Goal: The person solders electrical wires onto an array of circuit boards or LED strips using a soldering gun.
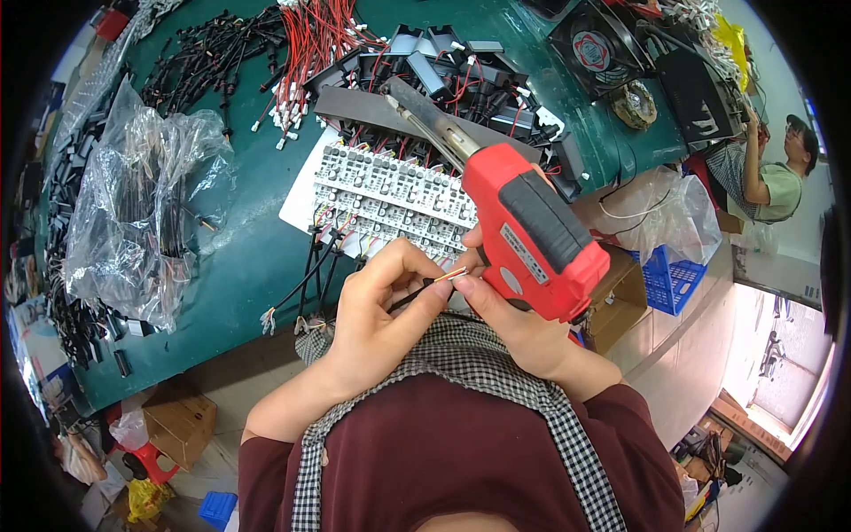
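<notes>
My left hand [377,306] pinches a black cable [409,295] close to its stripped end, where thin coloured wires [450,275] fan out. Those wire ends meet the thumb and fingertips of my right hand [523,332]. The same right hand is wrapped round a red and black soldering gun [542,235], its metal tip pointing up and left over the table. Beneath the gun lies a panel of white circuit boards [394,191] with small black parts in rows. Several black cables with bare coloured ends [306,288] hang at the panel's near edge.
Around the green table [257,208] lie a clear plastic bag of cables [151,204], red wires with white plugs [310,53], black housings [430,75], a fan [596,49] and a solder coil [633,105]. A blue crate [669,282] stands at right; another person [780,182] sits beyond.
</notes>
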Demonstrator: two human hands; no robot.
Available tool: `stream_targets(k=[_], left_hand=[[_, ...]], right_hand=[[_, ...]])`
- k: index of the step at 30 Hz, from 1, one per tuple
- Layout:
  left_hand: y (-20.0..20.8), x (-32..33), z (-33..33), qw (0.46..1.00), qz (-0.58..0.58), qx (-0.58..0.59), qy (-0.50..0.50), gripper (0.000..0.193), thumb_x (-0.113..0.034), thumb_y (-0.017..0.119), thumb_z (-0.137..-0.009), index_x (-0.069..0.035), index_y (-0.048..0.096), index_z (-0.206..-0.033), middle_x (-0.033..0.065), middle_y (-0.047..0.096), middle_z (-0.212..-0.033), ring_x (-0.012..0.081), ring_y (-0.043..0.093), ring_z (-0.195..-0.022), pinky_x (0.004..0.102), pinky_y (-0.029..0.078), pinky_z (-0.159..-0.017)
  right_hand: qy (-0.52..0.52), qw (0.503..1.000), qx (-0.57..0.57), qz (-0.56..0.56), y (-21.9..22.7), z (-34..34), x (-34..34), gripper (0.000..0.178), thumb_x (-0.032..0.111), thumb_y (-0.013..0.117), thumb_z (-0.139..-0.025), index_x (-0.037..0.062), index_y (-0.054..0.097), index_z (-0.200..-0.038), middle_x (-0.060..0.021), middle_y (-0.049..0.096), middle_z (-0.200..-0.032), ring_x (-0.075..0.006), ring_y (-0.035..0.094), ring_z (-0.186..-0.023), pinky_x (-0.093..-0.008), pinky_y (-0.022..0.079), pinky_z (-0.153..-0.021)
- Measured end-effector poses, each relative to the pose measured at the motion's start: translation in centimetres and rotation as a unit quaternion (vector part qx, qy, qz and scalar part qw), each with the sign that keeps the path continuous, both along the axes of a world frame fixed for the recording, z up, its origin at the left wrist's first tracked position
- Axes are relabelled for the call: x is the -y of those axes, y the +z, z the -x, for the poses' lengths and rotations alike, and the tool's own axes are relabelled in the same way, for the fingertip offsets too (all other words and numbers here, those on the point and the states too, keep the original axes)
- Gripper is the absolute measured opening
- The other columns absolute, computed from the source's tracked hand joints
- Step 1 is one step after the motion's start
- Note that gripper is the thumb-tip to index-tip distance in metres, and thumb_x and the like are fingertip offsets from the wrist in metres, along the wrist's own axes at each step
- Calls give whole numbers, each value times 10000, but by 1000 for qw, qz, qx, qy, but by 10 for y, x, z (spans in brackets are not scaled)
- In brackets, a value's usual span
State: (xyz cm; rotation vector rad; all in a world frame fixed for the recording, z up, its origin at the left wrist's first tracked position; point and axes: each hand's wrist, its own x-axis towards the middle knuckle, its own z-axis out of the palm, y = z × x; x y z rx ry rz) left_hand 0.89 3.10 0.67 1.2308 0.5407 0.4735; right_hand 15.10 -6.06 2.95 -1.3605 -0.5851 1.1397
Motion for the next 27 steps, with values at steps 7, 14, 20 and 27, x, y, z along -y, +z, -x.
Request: stream_targets(k=[7, 14, 20, 27], left_hand=[[-7, -5, -1, 978, 158, 134, -1, 42, 8, 588, -885, 6, 550, -901, 59, 505, -951, 60, 493, -741, 205, 397, -626], [26, -2, 21, 988, 88, 66, 106, 77, 23, 626, -855, -11, 576, -903, 84, 614, -846, 96, 551, -648, 224, 461, -556], [7, -23, 35, 724, -658, -119, 170, 286, 60, 724, -693, 32, 643, -966, 113, 591, -867, 219, 565, -622, 295, 468, -521], [-41, -30, 24, 679, -694, -205, 126, 308, -13, 645, -674, 52, 643, -975, 100, 550, -841, 184, 542, -673, 275, 466, -538]], right_hand=[[11, 1000, 8, -22, 1, 0, 0, 714, -74, 609, -843, 13, 248, -1453, -80, 576, -1054, -116, 601, -902, -279, 505, -825], [94, 988, 111, -58, 2, -9, 7, 341, 16, 620, -864, 3, 470, -1170, -67, 592, -941, -115, 577, -821, -252, 475, -730], [104, 986, 115, -60, -10, -34, 42, 445, 227, 631, -883, -38, 454, -1194, -117, 576, -1044, -145, 568, -744, -264, 463, -664], [174, 891, 420, 3, -57, -56, 94, 558, 107, 755, -707, -34, 555, -1209, -155, 662, -1019, -242, 691, -815, -315, 540, -651]])
